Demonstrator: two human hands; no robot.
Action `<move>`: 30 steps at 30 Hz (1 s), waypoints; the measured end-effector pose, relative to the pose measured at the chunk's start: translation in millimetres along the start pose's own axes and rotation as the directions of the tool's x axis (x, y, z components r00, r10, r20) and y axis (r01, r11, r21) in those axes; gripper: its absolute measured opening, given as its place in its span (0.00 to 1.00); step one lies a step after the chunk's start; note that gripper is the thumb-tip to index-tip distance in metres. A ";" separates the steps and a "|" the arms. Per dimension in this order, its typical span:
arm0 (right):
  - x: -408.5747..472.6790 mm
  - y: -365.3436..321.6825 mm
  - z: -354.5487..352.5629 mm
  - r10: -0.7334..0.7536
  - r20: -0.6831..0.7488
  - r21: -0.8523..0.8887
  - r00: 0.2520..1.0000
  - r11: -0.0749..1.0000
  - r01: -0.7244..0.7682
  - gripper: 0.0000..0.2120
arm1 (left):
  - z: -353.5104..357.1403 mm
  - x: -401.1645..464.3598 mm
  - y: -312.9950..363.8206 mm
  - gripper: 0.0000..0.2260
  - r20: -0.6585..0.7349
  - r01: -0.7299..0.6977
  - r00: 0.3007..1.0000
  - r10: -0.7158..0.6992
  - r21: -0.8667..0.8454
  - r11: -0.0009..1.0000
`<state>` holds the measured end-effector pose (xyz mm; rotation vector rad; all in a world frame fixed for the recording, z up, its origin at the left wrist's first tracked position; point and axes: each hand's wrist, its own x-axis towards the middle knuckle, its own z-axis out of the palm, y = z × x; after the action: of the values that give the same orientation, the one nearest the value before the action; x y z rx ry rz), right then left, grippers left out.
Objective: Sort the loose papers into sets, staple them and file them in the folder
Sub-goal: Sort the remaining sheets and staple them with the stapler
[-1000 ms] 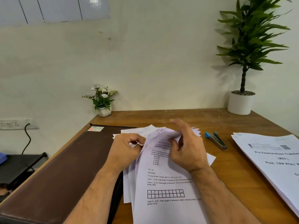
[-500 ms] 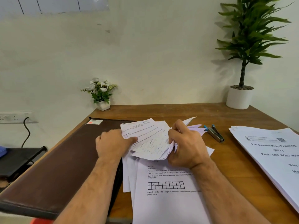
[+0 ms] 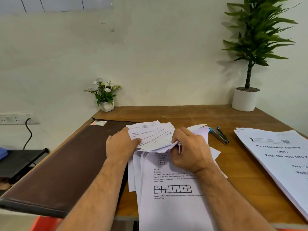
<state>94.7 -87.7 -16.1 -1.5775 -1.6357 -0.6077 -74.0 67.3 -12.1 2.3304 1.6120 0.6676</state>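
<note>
A loose pile of printed papers (image 3: 173, 202) lies on the wooden table in front of me. Its upper sheets (image 3: 153, 135) are folded back towards the wall, showing their printed undersides. My left hand (image 3: 120, 145) holds the left edge of those turned sheets, thumb on top. My right hand (image 3: 191, 150) pinches their bent lower edge between curled fingers and thumb. A dark brown folder (image 3: 66, 164) lies closed at the left, touching the pile. A blue and grey stapler (image 3: 219, 135) rests on the table just right of my right hand.
A second thick stack of papers (image 3: 280, 160) with a title page lies at the right edge. A small flower pot (image 3: 106, 105) and a tall potted plant (image 3: 245, 100) stand at the back by the wall. A dark shelf (image 3: 20, 159) sits left of the table.
The upper sheets were curled up between both hands and are now flipped back towards the wall. My left hand moved up to their left edge; my right hand shifted slightly right.
</note>
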 end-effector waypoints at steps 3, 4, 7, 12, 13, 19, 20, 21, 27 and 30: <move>0.1 1.2 0.6 0.013 0.016 0.027 1.000 1.000 -0.013 0.08 | -5.6 -3.2 4.2 0.21 -0.146 -0.028 0.989 -0.004 -0.214 0.976; 0.2 1.7 0.2 0.020 0.018 0.033 1.000 0.999 -0.020 0.07 | -6.6 -4.2 4.8 0.20 -0.200 -0.051 0.980 0.008 -0.209 0.977; 0.1 3.3 0.4 0.023 -0.001 0.042 1.000 0.999 -0.022 0.08 | -4.9 -4.6 2.6 0.15 -0.417 -0.143 0.904 0.091 -0.095 0.985; -0.1 5.6 4.2 0.045 -0.027 0.045 0.999 0.998 -0.044 0.08 | -6.8 -8.4 6.9 0.06 -0.381 -0.336 0.906 0.185 -0.381 0.861; -0.5 6.2 5.0 0.053 -0.035 0.040 0.998 0.998 -0.051 0.08 | -6.9 -10.1 9.4 0.05 -0.336 -0.350 0.917 0.213 -0.429 0.833; 1.4 4.0 2.7 0.158 0.025 0.093 0.987 0.983 -0.160 0.27 | -11.6 -15.8 17.8 0.14 -0.344 -0.346 0.926 0.154 -0.613 0.710; 1.9 4.0 2.8 0.175 0.040 0.093 0.984 0.980 -0.178 0.29 | -12.9 -15.4 17.1 0.16 -0.334 -0.333 0.932 0.141 -0.636 0.697; 2.4 4.1 3.2 0.175 0.049 0.080 0.983 0.981 -0.178 0.29 | -13.4 -15.4 16.9 0.18 -0.320 -0.331 0.936 0.148 -0.655 0.679; 3.7 4.6 5.5 0.188 0.078 0.072 0.979 0.978 -0.193 0.32 | -12.6 -21.8 19.7 0.14 -0.202 -0.352 0.932 0.301 -0.702 0.619; 4.4 4.6 5.8 0.174 0.044 0.070 0.984 0.982 -0.177 0.28 | -9.2 -19.2 18.2 0.03 -0.191 -0.356 0.931 0.310 -0.657 0.664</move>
<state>98.3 -79.9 -16.8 -1.6666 -1.5085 -0.4227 -69.2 42.1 -0.7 2.0223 0.7199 1.1867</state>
